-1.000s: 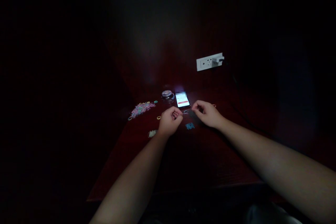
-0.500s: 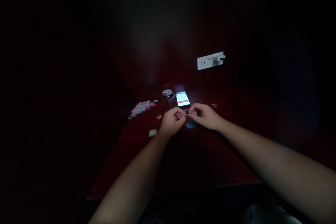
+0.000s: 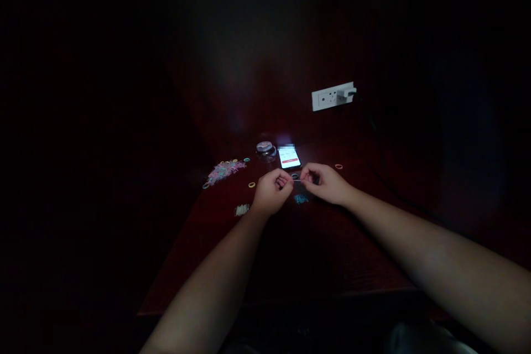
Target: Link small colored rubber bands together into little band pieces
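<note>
Between my fingertips a thin pale rubber band [image 3: 297, 180] is pulled taut. My left hand [image 3: 272, 192] pinches one end of it, and my right hand [image 3: 324, 182] pinches the other. Just below them lies a small heap of blue rubber bands [image 3: 301, 199]. A dark ring-shaped band [image 3: 294, 176] shows on the table behind the gap between the hands. Beside my left wrist is a heap of cream rubber bands [image 3: 241, 210], and a single yellow band [image 3: 251, 185] lies left of that hand. A reddish band [image 3: 339, 166] rests beyond my right hand.
A lit phone [image 3: 289, 157] stands behind my hands, with a round clear container [image 3: 266, 149] at its left. A mixed pile of pink, green and yellow bands [image 3: 226, 171] lies on the dark red table [image 3: 298, 265]. A wall socket [image 3: 332, 97] holds a plug with a cable.
My right hand has shifted slightly to the right, away from my left hand, so more of the pale band shows stretched between them. My left hand stays in place.
</note>
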Available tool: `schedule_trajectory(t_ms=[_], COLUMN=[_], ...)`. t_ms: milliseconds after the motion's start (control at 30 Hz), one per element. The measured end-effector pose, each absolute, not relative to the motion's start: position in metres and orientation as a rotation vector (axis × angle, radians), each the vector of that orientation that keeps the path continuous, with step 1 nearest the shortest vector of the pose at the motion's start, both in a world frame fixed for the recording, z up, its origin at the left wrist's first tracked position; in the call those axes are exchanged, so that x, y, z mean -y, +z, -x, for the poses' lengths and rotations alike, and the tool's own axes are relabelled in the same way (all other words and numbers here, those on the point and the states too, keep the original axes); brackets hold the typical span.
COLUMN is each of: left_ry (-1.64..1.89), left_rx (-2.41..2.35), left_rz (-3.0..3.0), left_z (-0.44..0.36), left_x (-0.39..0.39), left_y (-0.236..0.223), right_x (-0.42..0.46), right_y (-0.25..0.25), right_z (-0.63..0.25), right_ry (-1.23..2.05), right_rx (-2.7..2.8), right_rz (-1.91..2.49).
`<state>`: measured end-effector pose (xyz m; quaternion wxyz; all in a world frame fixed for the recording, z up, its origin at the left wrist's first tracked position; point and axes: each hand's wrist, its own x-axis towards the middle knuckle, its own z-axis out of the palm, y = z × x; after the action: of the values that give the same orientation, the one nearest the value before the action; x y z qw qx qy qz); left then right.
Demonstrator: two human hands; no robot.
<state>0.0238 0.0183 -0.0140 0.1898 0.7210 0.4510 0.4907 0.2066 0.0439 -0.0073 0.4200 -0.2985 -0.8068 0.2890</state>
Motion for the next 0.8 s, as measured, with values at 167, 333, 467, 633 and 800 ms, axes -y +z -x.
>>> schedule_trajectory(t_ms=[167, 333, 467, 633, 800], left_ry=[1.383, 1.376, 1.378, 1.379, 1.384], left_rx=[-1.274, -1.249, -1.26, -1.257, -1.278], left_rz=[-2.026, -2.03, -2.034, -2.037, -2.071], left_z=[-0.0244, -0.0236, -0.0236, -0.024, -0.0229], left_x=[-0.0179, -0.0192, -0.0189, -0.019, -0.021], left_y=[-0.0135, -0.0154, -0.0152, -0.0149, -0.0168], right_x=[-0.0447, -0.0459, -0.047, -0.0471, -0.0456], right_y=[-0.008, -0.009, -0.0101, -0.0106, -0.0097], right_z=[-0.2062, -0.2063, -0.2066, -0.2065, -0.2054], right_ry=[0.723, 0.717, 0.713, 0.705, 0.722], right_rx=[2.011, 2.013, 2.007, 2.012, 2.01], right_rz=[0.752, 0.749, 0.742, 0.745, 0.734])
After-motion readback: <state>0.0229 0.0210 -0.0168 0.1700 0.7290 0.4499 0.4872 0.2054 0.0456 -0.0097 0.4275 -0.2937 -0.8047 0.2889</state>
